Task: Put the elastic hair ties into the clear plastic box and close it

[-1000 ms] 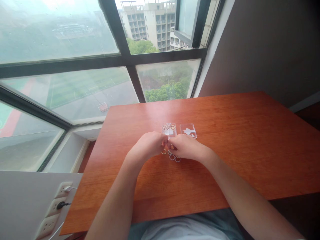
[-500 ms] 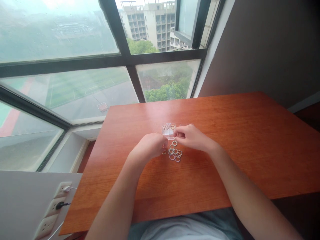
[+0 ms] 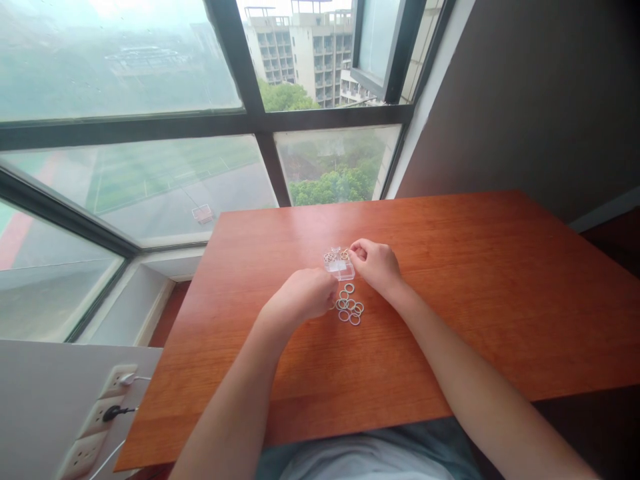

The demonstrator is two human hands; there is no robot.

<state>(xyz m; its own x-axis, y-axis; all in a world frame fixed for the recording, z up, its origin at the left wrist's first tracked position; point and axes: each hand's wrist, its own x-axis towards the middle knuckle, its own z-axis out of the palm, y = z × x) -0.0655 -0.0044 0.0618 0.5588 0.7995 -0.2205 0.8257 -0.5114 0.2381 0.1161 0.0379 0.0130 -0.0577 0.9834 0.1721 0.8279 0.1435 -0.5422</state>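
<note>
right hand [image 3: 374, 261] at right edge of clear box [image 3: 344, 273], left hand [image 3: 313, 291] curled nearside; apart, can't tell if gripping. rings [image 3: 347, 305] spread nearside, probably for easy access.

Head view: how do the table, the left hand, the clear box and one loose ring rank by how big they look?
1. Table
2. Left hand
3. Clear box
4. Loose ring

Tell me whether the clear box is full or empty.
Partly filled: small rings show along the back of the clear box, while its front section looks bare of rings.
</note>
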